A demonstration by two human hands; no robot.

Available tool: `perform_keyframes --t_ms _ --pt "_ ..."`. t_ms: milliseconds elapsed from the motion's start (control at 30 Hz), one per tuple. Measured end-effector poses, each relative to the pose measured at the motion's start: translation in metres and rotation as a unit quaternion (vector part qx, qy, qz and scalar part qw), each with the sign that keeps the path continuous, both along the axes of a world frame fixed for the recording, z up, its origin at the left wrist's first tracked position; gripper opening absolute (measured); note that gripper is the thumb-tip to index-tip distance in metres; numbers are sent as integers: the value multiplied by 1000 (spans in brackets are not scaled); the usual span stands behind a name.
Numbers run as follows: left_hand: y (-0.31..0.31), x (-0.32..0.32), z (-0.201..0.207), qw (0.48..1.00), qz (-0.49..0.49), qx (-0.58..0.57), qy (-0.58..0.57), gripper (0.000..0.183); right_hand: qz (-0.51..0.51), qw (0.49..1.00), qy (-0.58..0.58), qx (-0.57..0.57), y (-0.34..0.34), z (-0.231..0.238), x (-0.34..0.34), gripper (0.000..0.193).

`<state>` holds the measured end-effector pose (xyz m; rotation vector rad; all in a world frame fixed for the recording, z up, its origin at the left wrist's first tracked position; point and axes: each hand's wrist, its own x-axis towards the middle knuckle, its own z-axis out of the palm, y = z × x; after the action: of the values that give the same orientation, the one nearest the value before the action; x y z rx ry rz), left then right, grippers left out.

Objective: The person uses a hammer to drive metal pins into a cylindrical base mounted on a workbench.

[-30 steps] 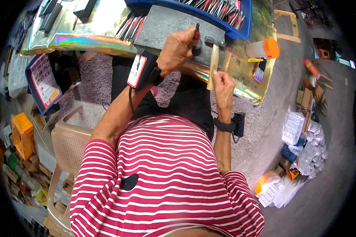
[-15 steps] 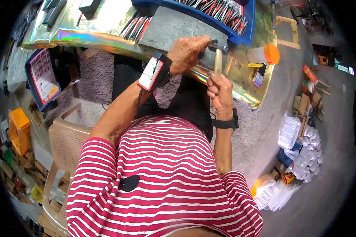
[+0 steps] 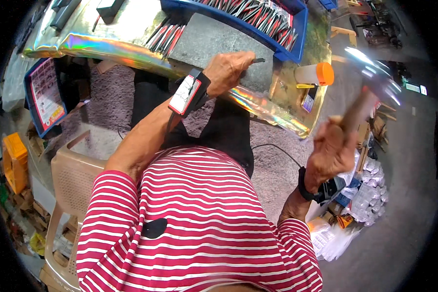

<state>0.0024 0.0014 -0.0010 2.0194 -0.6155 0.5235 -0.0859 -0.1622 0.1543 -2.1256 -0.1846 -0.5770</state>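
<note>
My left hand (image 3: 227, 72) is closed over a grey stone slab (image 3: 211, 41) at the table's near edge. Out of its fingertips pokes a thin dark piece (image 3: 259, 60), whose kind I cannot make out. Off to the right, my right hand (image 3: 330, 151) grips a hammer by its wooden handle (image 3: 356, 111). The hammer is raised well clear of the slab, and its shiny metal head (image 3: 374, 73) is smeared by motion.
Behind the slab stands a blue bin (image 3: 304, 36) of slim red, black and silver pieces; a similar bundle (image 3: 166, 37) lies left of the slab. An orange-lidded jar (image 3: 314, 74) is at the table's right. A plastic chair (image 3: 78, 177) stands at my left.
My right hand has swung the hammer up and rightward, away from the slab. My left hand stays on the slab, still pinching the dark piece.
</note>
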Motion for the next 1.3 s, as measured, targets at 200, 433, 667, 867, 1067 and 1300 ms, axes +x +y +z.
perform_keyframes --t_ms 200,433,667,867,1067,1300 --pt "-4 -3 -1 1000 -1 10 6 20 53 933 96 -343 -14 -39 13 13" --pt "-3 1 1 1000 2 -3 9 19 0 990 -24 -139 -9 -4 3 21" --pt "-1 2 3 999 -3 7 36 17 33 963 64 -260 -8 -44 11 12" --pt "-3 -3 3 999 7 6 45 8 -7 995 73 -74 -9 -77 16 21" --pt "0 1 9 998 1 5 62 16 11 902 335 273 -5 -124 21 27" --pt "42 47 24 984 127 -96 77 9 53 826 401 392 -2 -142 29 29"
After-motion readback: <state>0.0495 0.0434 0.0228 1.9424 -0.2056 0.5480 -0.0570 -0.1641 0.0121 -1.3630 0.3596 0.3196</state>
